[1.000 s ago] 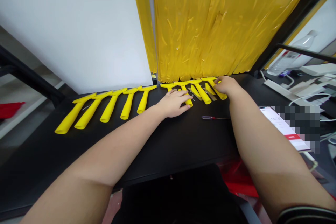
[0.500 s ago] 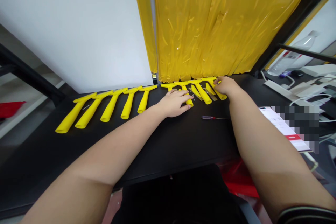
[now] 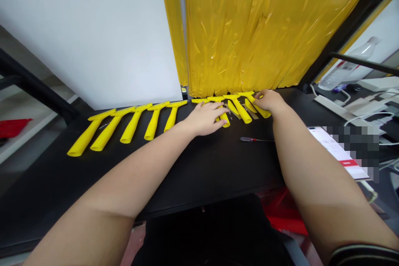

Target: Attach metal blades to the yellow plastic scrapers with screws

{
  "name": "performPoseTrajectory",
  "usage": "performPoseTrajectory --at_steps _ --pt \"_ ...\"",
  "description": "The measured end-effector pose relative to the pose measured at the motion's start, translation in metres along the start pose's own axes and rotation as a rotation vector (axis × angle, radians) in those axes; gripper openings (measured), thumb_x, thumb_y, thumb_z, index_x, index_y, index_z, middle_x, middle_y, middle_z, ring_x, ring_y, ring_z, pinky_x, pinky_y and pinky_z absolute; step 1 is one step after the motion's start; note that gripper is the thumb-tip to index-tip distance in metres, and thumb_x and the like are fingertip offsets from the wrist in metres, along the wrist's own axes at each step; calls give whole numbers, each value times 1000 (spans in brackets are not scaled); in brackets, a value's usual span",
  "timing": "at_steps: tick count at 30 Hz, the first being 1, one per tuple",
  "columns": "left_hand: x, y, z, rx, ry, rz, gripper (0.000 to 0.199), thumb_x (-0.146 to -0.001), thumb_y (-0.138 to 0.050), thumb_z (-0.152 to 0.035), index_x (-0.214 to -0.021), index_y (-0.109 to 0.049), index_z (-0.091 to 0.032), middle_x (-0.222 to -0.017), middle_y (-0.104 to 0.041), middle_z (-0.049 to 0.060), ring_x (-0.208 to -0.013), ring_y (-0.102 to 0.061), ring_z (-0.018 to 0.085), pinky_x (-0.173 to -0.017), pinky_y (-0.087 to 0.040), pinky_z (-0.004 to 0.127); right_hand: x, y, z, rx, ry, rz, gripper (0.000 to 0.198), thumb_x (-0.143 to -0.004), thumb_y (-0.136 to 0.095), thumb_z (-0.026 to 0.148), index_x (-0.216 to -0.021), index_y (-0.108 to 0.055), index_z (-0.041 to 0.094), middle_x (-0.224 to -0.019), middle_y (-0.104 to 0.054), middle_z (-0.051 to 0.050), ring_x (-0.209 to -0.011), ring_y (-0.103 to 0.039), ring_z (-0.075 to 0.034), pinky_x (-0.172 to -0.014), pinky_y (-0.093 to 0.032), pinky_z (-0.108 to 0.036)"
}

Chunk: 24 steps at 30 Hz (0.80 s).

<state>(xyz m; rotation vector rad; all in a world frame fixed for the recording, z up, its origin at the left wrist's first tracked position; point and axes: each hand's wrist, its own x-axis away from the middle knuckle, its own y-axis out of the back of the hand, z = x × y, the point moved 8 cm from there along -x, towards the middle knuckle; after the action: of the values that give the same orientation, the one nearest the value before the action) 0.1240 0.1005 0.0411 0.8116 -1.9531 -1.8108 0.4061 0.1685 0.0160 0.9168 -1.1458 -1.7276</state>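
Observation:
Yellow T-shaped scraper handles lie along the back of the black table. My left hand (image 3: 205, 118) rests with fingers spread over a yellow scraper handle (image 3: 225, 121) and partly hides it and its neighbour. Beside it lies another scraper handle (image 3: 243, 112), with loose yellow pieces and thin flat metal pieces around it. At the right end of the row, my right hand (image 3: 270, 102) has its fingers curled at the head of the last scraper handle (image 3: 264, 113). A few tiny metal bits, too small to name, lie right of my left fingertips.
Several more handles (image 3: 132, 126) lie to the left. A screwdriver (image 3: 247, 139) lies on the black table (image 3: 205, 170) near my right forearm, and a phone (image 3: 327, 145) beyond it. White cables, a power strip and a plastic bottle (image 3: 349, 64) crowd the right. Yellow plastic sheeting (image 3: 243, 33) stands behind.
My left hand has slid slightly left and away, over more of the handle beneath it. My right hand stays at the last handle, nearly unmoved.

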Motion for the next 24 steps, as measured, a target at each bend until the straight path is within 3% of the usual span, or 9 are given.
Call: performPoseTrajectory --at_steps 3,6,8,10,13,15,18,22,24 --pt "8 46 21 -13 91 -146 53 -105 -47 -41 -152 -57 -20 -154 -60 13 -143 -54 32 -119 -42 50 3 7 3 -21 7 -43 32 -78 -75 30 -108 -79 20 -114 -78 -14 -109 -72 -33 -92 -55 -40" --pt "30 82 60 -22 343 -193 47 -99 -51 -37 -140 -64 -17 -131 -72 13 -120 -68 31 -103 -53 43 10 22 10 -85 34 -147 28 -79 -74 26 -105 -79 18 -109 -79 -14 -105 -73 -33 -91 -56 -42" --pt "50 81 82 -62 481 -77 45 -96 -55 -39 -135 -66 -20 -121 -76 11 -110 -71 32 -96 -55 41 18 34 20 -146 83 -212 21 -79 -73 24 -98 -78 18 -101 -79 -14 -98 -73 -32 -89 -56 -42" --pt "70 70 95 -150 567 44 49 -94 -59 -45 -135 -68 -21 -127 -74 14 -111 -71 34 -94 -54 42 28 47 35 -204 161 -251 15 -80 -71 23 -93 -77 19 -93 -78 -12 -90 -72 -30 -86 -55 -41" --pt "90 50 99 -186 602 124 43 -95 -60 -45 -128 -73 -22 -120 -77 12 -107 -73 32 -91 -55 39 50 65 57 -316 303 -255 12 -82 -69 24 -91 -76 19 -84 -75 -8 -77 -69 -25 -80 -53 -37" --pt "96 40 96 -184 601 138 36 -95 -61 -43 -119 -77 -23 -114 -80 10 -106 -74 30 -91 -55 37 70 72 68 -410 390 -187 15 -84 -69 29 -93 -76 18 -82 -74 -7 -71 -66 -21 -72 -51 -35" --pt "102 37 89 -187 591 132 27 -94 -63 -37 -108 -80 -22 -113 -81 9 -108 -74 29 -93 -55 36 102 66 75 -433 503 30 22 -86 -69 37 -98 -75 19 -81 -74 -5 -68 -65 -20 -66 -49 -33" --pt "114 41 73 -189 559 133 21 -91 -65 -31 -103 -79 -21 -113 -80 10 -108 -73 31 -92 -54 37 143 32 66 -187 621 359 31 -87 -69 45 -107 -74 21 -87 -75 -5 -74 -68 -22 -69 -52 -34" --pt "126 43 64 -188 547 145 17 -91 -65 -32 -94 -77 -20 -106 -79 10 -102 -73 31 -86 -54 37 156 18 57 -101 657 411 34 -87 -69 44 -113 -74 21 -95 -75 -7 -80 -69 -23 -72 -54 -36"
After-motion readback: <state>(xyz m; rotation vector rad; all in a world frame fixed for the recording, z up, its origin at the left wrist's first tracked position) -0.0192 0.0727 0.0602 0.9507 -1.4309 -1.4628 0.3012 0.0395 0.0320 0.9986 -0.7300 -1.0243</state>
